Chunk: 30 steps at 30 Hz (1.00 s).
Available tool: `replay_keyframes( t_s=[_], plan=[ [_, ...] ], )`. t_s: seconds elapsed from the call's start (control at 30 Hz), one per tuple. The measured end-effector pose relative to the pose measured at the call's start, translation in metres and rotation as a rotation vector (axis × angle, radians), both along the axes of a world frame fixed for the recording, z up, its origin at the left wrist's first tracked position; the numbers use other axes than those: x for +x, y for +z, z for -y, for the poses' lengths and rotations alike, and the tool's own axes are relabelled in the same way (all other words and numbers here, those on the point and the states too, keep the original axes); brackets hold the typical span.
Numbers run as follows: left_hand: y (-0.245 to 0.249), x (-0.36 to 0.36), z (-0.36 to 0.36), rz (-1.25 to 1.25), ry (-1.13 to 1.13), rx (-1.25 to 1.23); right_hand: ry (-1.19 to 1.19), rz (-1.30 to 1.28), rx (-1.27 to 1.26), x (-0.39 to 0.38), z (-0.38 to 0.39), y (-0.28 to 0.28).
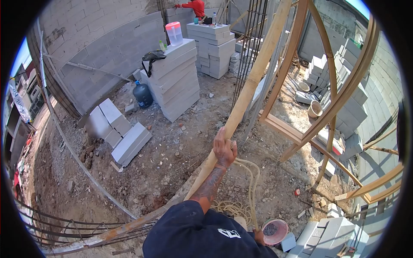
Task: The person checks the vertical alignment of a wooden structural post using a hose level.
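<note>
My left hand (224, 148) is closed around a long bamboo pole (245, 96), which slants from the lower middle up to the top right. Loops of pale rope (253, 180) hang just below that hand. They run down to my right hand (258, 236), low in the view beside my dark shirt. That hand appears closed where the rope meets it, though its fingers are mostly hidden. Touching or very near it is a pinkish bucket (275, 231), its open mouth facing up. More rope lies in a tangled coil (234, 208) below my left forearm.
Wooden arched frames (282, 73) and upright rebar (249, 47) stand ahead and right. Stacked pale blocks (176, 81) hold a pitcher (174, 33); a blue water jug (142, 93) stands beside them. Loose blocks (131, 144) lie left. A person in red (197, 7) is at the back.
</note>
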<state>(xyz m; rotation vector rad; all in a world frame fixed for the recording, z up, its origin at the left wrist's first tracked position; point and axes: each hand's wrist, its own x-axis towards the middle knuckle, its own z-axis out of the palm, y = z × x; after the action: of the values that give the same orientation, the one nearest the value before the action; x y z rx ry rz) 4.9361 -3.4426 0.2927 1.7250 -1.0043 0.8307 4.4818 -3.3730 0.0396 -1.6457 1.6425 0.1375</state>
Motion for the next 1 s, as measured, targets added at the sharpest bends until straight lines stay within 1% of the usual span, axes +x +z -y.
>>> replay_keyframes(
  t_s=[0.13, 0.23, 0.37, 0.43, 0.5, 0.57, 0.63, 0.7, 0.83, 0.93, 1.0],
  plan=[
    [0.002, -0.001, -0.001, 0.003, 0.005, 0.004, 0.004, 0.028, -0.011, 0.000, 0.003, 0.002],
    [0.003, -0.002, -0.001, 0.005, 0.007, 0.006, 0.011, 0.006, -0.028, -0.002, 0.002, -0.006],
    [0.001, -0.001, 0.001, 0.001, 0.005, -0.001, 0.002, 0.025, 0.015, -0.001, 0.007, -0.009],
    [0.003, -0.004, 0.002, 0.005, 0.065, 0.011, 0.012, 0.030, 0.040, -0.001, 0.008, -0.015],
    [0.003, -0.004, 0.003, 0.006, 0.078, 0.011, 0.016, 0.014, -0.058, 0.002, 0.007, -0.016],
    [0.002, -0.003, 0.003, 0.006, 0.093, 0.009, 0.028, 0.004, -0.024, 0.005, 0.010, -0.011],
    [0.000, -0.002, 0.004, -0.003, 0.035, -0.010, 0.043, -0.005, 0.009, 0.009, 0.010, -0.008],
    [0.001, -0.002, 0.003, 0.002, 0.041, -0.007, 0.088, 0.010, -0.046, 0.012, 0.012, -0.006],
    [0.001, -0.001, 0.002, 0.020, 0.046, 0.003, 0.105, 0.044, 0.000, 0.011, 0.015, -0.013],
    [0.001, -0.001, 0.002, 0.023, 0.068, 0.027, 0.132, 0.033, -0.052, 0.010, 0.014, -0.016],
    [0.001, -0.001, 0.002, 0.028, 0.072, 0.027, 0.114, 0.117, -0.023, 0.011, 0.014, -0.011]
  ],
)
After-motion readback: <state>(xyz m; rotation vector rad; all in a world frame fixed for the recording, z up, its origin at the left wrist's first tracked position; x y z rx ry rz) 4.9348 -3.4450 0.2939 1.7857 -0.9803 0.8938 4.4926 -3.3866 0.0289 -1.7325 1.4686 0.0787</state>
